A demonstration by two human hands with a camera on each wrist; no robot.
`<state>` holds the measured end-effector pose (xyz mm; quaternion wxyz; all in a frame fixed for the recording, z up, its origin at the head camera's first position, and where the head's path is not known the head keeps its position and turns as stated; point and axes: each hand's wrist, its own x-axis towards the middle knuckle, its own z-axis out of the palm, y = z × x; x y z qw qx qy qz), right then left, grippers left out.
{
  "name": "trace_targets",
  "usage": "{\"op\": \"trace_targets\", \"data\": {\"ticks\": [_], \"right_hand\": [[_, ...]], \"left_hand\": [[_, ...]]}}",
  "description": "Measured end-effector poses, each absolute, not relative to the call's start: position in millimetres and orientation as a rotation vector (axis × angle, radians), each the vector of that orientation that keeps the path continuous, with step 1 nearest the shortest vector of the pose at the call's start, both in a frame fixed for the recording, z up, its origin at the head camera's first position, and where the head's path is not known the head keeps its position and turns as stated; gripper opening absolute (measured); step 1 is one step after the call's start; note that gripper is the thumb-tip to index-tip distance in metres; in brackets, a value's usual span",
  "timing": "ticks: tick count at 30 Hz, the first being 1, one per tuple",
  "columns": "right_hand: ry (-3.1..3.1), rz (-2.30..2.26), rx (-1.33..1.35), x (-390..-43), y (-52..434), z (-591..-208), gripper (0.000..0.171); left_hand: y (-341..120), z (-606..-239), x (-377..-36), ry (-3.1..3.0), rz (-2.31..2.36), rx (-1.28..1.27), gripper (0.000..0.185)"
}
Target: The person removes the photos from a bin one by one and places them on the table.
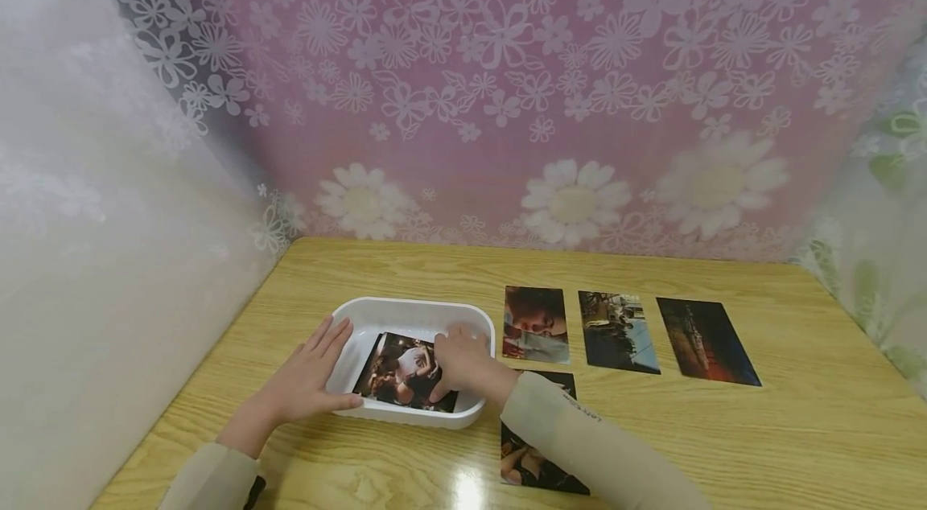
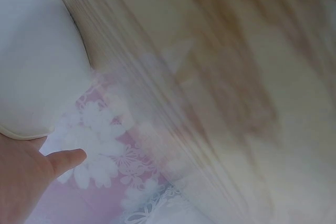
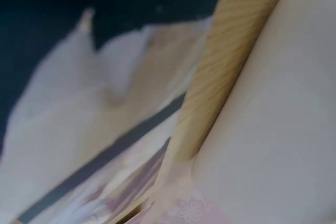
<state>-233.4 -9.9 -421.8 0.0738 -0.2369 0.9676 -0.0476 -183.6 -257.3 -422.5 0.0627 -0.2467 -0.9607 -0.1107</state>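
**A:** Where does the photo lie against the two hands?

**B:** The photo (image 1: 404, 372) lies flat on the floor of the white plastic tray (image 1: 405, 312), which stands on the wooden bench (image 1: 724, 438) near its left edge. The right hand (image 1: 463, 361) is inside the tray, resting on the photo's right part, fingers bent down onto it. Whether they pinch the print or only press it, I cannot tell. The left hand (image 1: 307, 375) lies outside against the tray's left wall, fingers straight and spread, thumb along the near rim, touching the photo not at all.

**A:** Anything else on the bench?

**B:** Three more photos in a row right of the tray: a reddish one (image 1: 534, 324) just beside it, a street scene (image 1: 618, 331) next, a dark one (image 1: 706, 341) furthest right. A fourth print (image 1: 536, 462) lies nearer, partly under the right sleeve (image 1: 579, 446). A pink flowered curtain (image 1: 507, 76) hangs behind.

**A:** What do the wrist cameras add?

**B:** The left wrist view is blurred, but shows the left hand's thumb (image 2: 65, 160) under the tray's pale rounded wall (image 2: 37, 66), bench grain and curtain flowers beyond. The right wrist view is badly blurred: a pale tray wall, a strip of wood grain, no fingers. Only the head view shows the photos and both hands together.
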Motion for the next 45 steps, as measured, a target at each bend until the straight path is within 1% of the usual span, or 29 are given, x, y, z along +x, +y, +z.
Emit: {"op": "trace_targets", "data": {"ticks": [7, 14, 21, 32, 35, 40, 43, 45], "right_hand": [[2.92, -0.197, -0.702, -238, -9, -424, 0.06], [2.983, -0.274, -0.703, -238, -10, -421, 0.063], [3.036, -0.323, -0.704, -238, -10, -420, 0.06], [3.128, -0.366, -0.814, -232, -6, -415, 0.053], [3.13, -0.48, -0.872, -230, -3, -411, 0.047], [3.098, -0.729, -0.966, -231, 3, -407, 0.024], [3.04, -0.895, -0.932, -229, 10, -403, 0.015], [2.983, -1.028, -0.873, -228, 15, -400, 0.014]], "left_hand": [[-257, -423, -184, -2.911, -0.348, -0.738, 0.099], [-257, -423, -184, -2.912, -0.352, -0.735, 0.1], [-257, -423, -185, -2.906, -0.347, -0.741, 0.1], [-258, -423, -183, -2.906, -0.353, -0.739, 0.1], [-257, -423, -183, -2.91, -0.35, -0.735, 0.1], [-257, -421, -183, -2.907, -0.34, -0.737, 0.1], [-257, -421, -183, -2.906, -0.337, -0.74, 0.1], [-257, -421, -183, -2.905, -0.337, -0.741, 0.101]]}}
